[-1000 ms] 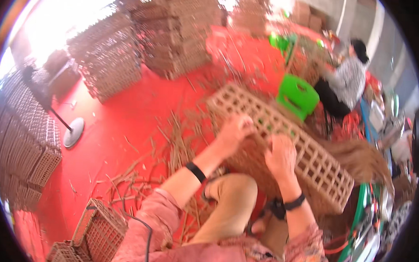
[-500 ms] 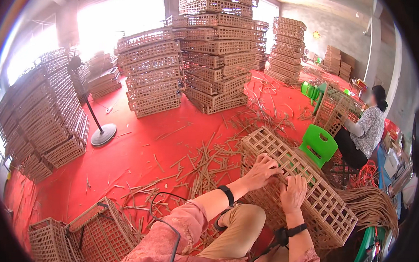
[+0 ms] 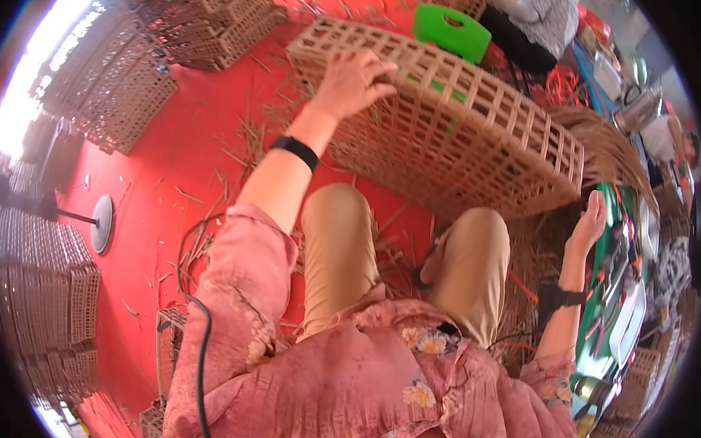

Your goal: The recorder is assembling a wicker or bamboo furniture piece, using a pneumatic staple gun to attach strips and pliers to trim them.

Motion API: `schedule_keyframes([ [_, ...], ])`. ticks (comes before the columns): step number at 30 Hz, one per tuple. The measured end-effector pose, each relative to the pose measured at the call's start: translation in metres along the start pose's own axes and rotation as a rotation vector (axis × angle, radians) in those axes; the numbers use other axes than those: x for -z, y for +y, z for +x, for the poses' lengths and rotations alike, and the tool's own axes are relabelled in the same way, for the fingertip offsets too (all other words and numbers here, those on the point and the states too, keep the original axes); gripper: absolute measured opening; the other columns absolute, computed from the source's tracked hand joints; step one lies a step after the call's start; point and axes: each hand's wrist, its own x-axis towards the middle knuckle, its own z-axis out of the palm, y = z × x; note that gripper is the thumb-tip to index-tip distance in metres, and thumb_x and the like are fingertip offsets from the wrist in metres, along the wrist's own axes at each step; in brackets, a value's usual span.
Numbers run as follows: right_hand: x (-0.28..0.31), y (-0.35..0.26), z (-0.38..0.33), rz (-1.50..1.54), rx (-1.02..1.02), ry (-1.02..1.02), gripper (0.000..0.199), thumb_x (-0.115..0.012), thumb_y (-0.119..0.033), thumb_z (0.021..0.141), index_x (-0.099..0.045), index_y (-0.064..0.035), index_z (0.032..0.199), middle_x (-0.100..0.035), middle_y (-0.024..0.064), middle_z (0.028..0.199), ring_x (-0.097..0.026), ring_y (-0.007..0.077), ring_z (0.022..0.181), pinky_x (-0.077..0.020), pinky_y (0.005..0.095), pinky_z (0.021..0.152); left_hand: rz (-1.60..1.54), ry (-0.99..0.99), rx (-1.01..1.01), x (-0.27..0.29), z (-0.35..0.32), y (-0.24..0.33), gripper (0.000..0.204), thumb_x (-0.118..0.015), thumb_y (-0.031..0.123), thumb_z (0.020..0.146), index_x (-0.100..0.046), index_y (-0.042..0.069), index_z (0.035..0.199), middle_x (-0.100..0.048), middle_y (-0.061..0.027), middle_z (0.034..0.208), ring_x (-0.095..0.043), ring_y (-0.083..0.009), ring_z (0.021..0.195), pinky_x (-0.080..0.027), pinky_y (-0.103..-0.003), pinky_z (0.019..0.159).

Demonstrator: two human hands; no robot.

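Observation:
A large woven lattice basket (image 3: 477,123) of tan cane lies tilted on the red floor in front of my knees. My left hand (image 3: 351,84) rests on its upper left part, fingers curled over the lattice bars. My right hand (image 3: 590,223) hangs off to the right, below the basket's lower right corner, fingers loosely apart and holding nothing. A bundle of brown cane strands (image 3: 600,147) lies just behind the basket's right end.
Stacks of finished woven baskets (image 3: 116,87) stand at the upper left and along the left rim. Loose cane scraps litter the red floor (image 3: 191,144). A green plastic stool (image 3: 450,29) and a seated person (image 3: 535,25) are behind the basket. A fan base (image 3: 101,223) stands left.
My head has tipped downward and nearer. My right hand has come off the basket and moved out to the right. My left hand stays on the basket's top.

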Motion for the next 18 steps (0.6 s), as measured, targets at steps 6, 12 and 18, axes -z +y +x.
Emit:
schedule_keyframes([
  [6, -0.052, 0.033, -0.015, 0.440, -0.765, -0.191, 0.053, -0.052, -0.055, 0.091, -0.053, -0.0176, 0.129, -0.055, 0.0049, 0.128, -0.053, 0.0214, 0.112, -0.0460, 0.0403, 0.090, 0.249, 0.012, -0.116, -0.023, -0.001, -0.012, 0.043, -0.054, 0.053, 0.090, -0.058, 0.029, 0.126, -0.058, 0.0018, 0.111, -0.051, -0.0206, 0.107, -0.034, -0.044, 0.090],
  [12, -0.114, -0.046, 0.004, 0.568, -0.564, -0.381, 0.049, -0.042, -0.049, 0.098, -0.051, -0.0147, 0.131, -0.053, 0.0054, 0.132, -0.051, 0.0226, 0.116, -0.0444, 0.0436, 0.095, 0.223, -0.066, 0.073, 0.003, 0.004, -0.059, 0.038, -0.054, 0.041, 0.096, -0.058, 0.015, 0.124, -0.059, -0.0118, 0.121, -0.049, -0.0217, 0.121, -0.033, -0.041, 0.104],
  [18, -0.192, -0.138, 0.003, 0.799, -0.465, -0.696, 0.073, -0.036, -0.055, 0.099, -0.035, 0.0039, 0.143, -0.039, 0.0154, 0.147, -0.038, 0.0289, 0.135, -0.0318, 0.0386, 0.110, 0.170, 0.063, 0.264, 0.053, -0.066, -0.229, 0.039, -0.058, 0.034, 0.093, -0.059, 0.012, 0.124, -0.060, -0.0104, 0.118, -0.053, -0.0322, 0.110, -0.038, -0.045, 0.096],
])
